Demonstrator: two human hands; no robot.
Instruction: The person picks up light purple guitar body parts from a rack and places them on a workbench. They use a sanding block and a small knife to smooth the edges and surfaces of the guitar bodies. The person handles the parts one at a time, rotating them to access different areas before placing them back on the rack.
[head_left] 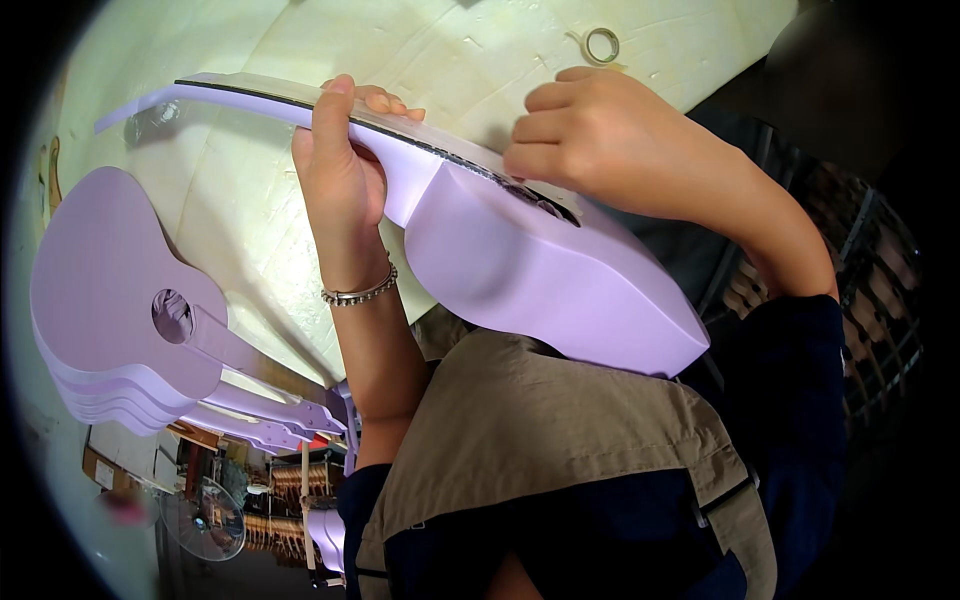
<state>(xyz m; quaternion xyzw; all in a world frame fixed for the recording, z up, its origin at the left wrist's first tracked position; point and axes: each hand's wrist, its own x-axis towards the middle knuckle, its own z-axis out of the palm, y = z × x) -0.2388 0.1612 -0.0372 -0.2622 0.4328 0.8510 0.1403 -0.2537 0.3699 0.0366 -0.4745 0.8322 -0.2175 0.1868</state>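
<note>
A lilac guitar (pixel 510 275) lies on its side across my lap, its neck reaching to the upper left. My left hand (pixel 338 165) is wrapped round the neck, with the thumb over the dark-edged fingerboard (pixel 440 150). A pale, translucent strip runs along the fingerboard's face. Over the body end of the fingerboard, my right hand (pixel 585 135) is closed with its fingers curled in, close to the sound hole (pixel 555 208). What its fingertips pinch, if anything, is hidden. Crumpled clear film (pixel 160 122) hangs near the headstock.
On the pale padded worktable (pixel 450 50) lies a small roll of tape (pixel 603 61). Several lilac guitars (pixel 110 260) are stacked at the left. Beyond them stand a fan (pixel 200 523) and racks of wooden parts (pixel 285 530). Another wire rack (pixel 870 300) is at the right.
</note>
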